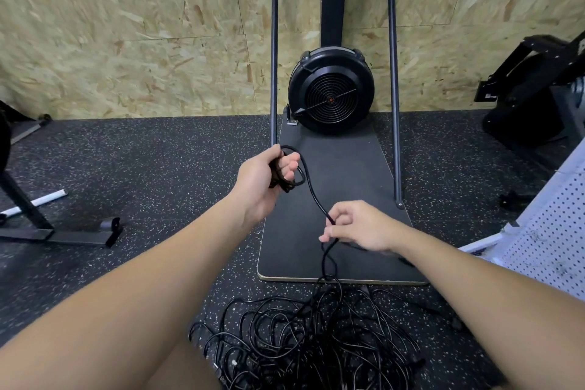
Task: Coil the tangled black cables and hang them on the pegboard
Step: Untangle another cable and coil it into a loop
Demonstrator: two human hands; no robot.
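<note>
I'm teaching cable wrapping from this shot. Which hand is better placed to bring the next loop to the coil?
Probably the right hand: it pinches the running cable leading up from the tangled pile, while the left hand already grips the small coil.

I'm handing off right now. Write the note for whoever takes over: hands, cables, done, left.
Left hand grips a small coil of a few loops.
Right hand pinches the same cable where it runs from the coil down to the pile.
Pile lies tangled on the floor, in front of the black board.
Pegboard stands at right; nothing seen hanging on it.
Done: first coil started.
Left: finish it, coil the rest, hang all.
</note>
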